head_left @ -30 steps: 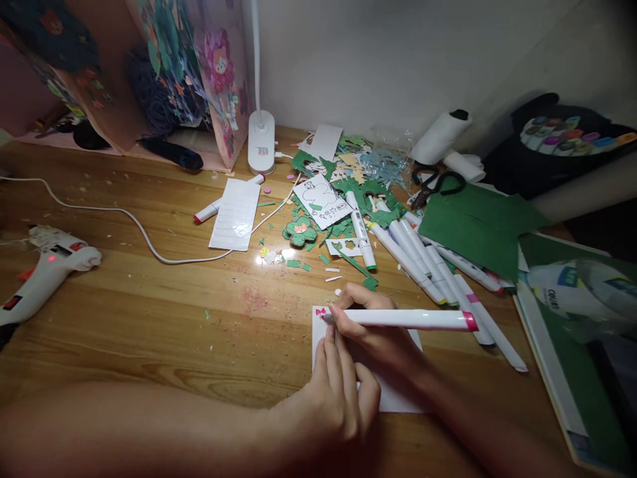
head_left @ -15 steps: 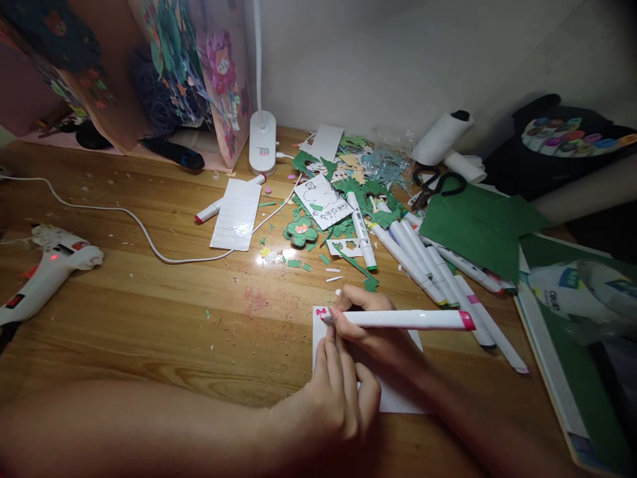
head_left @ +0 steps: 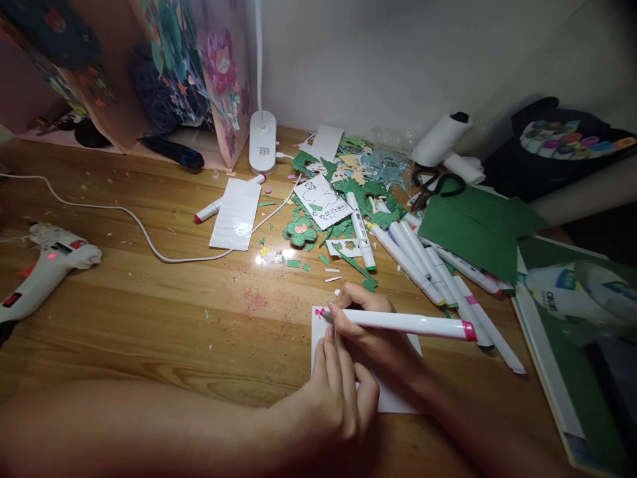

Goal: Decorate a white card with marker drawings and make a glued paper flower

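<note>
My right hand (head_left: 371,332) grips a white marker with a pink end cap (head_left: 413,324), its tip touching the top left corner of a small white card (head_left: 395,397) where a tiny pink bow is drawn. My left hand (head_left: 336,392) lies on the card with fingers stretched forward, pressing it down on the wooden desk (head_left: 174,318). Both forearms reach in from the bottom edge.
Several white markers (head_left: 423,262) lie to the right among green paper scraps (head_left: 363,199), a green sheet (head_left: 472,222) and black scissors (head_left: 438,184). A hot glue gun (head_left: 42,272) lies at far left with a white cable (head_left: 134,226). A lamp base (head_left: 262,143) stands behind.
The marker's pink end has dipped slightly and its tip has shifted a little on the pink bow. My left hand stays on the card.
</note>
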Tool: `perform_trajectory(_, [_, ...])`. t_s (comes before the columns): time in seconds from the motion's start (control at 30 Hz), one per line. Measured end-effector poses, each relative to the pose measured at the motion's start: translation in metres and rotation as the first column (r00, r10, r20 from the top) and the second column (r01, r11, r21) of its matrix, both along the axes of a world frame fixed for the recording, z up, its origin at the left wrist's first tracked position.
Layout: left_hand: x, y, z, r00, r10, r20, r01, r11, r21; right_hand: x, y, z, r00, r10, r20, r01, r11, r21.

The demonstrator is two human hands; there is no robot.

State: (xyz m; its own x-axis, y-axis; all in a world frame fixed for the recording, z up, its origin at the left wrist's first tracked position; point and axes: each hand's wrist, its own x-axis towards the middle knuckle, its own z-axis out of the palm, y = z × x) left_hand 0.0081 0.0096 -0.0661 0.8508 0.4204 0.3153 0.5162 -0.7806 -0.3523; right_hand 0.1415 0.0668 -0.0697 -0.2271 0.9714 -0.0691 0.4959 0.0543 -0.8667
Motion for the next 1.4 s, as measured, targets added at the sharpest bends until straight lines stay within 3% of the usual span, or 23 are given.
perform_trajectory(0.33, [-0.0004,0.0003,-0.0007,1.0,0.01,-0.006,-0.009,1.0,0.022,0.0028,0.0007,-0.001,0.996,-0.002,-0.086,-0.002,0.999,-0.045])
perform_trajectory(0.63, [-0.0005,-0.0019,-0.0022,1.0,0.008,-0.001,-0.008,1.0,0.008,0.0004,0.0,0.001,1.0,-0.005,0.008,0.005,1.0,-0.014])
perform_trajectory(0.9, [-0.0004,-0.0014,-0.0021,1.0,0.0,-0.014,0.0,1.0,0.007,0.0026,0.0005,0.0001,0.995,-0.016,-0.094,0.01,0.998,-0.068])
perform_trajectory(1.13, [-0.0004,-0.0004,0.0005,1.0,0.001,-0.005,0.0,1.0,0.006,0.0029,0.0017,0.0002,0.999,-0.022,-0.03,0.02,0.997,-0.068])
perform_trajectory(1.4, [0.0005,0.0002,-0.0012,1.0,0.011,0.022,-0.011,1.0,0.012,0.002,0.002,0.0025,0.99,-0.026,-0.141,0.014,0.996,-0.091])
